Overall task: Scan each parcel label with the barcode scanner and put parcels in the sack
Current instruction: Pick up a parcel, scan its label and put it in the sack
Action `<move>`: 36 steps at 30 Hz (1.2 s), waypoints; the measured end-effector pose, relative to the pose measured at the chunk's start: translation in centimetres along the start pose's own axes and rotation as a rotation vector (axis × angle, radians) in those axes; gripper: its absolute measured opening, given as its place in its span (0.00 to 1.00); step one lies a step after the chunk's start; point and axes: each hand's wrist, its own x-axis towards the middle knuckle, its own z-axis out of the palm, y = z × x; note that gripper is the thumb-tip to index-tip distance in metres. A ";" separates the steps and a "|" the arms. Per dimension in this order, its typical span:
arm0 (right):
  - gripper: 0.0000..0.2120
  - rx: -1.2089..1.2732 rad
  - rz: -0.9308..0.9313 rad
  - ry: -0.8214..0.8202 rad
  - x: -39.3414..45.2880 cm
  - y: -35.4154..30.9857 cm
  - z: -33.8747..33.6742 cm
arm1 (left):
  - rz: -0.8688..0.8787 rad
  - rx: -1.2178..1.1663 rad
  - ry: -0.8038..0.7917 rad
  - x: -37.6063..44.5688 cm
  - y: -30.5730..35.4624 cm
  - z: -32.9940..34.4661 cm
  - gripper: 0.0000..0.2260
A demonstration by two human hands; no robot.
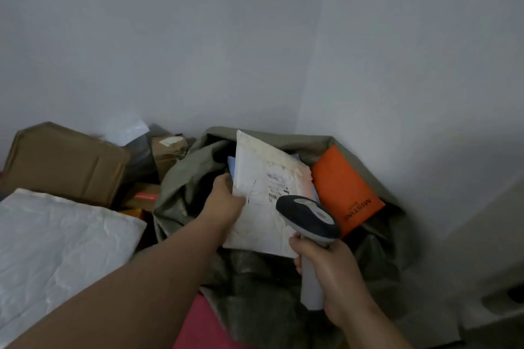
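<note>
A white parcel [263,193] is gripped at its edge by the left hand [224,201] over the open sack [181,178]; the barcode scanner [309,218] is gripped by the right hand [329,272] just beside the parcel's label [276,188].

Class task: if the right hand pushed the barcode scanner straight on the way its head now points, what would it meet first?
Probably the white padded mailer parcel, near its printed label, held by the left hand over the grey-green sack. Depth is unclear.
</note>
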 end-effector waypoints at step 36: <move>0.10 -0.074 -0.034 -0.400 -18.7 5.8 21.5 | 0.138 0.728 0.360 -18.9 -12.2 -33.8 0.17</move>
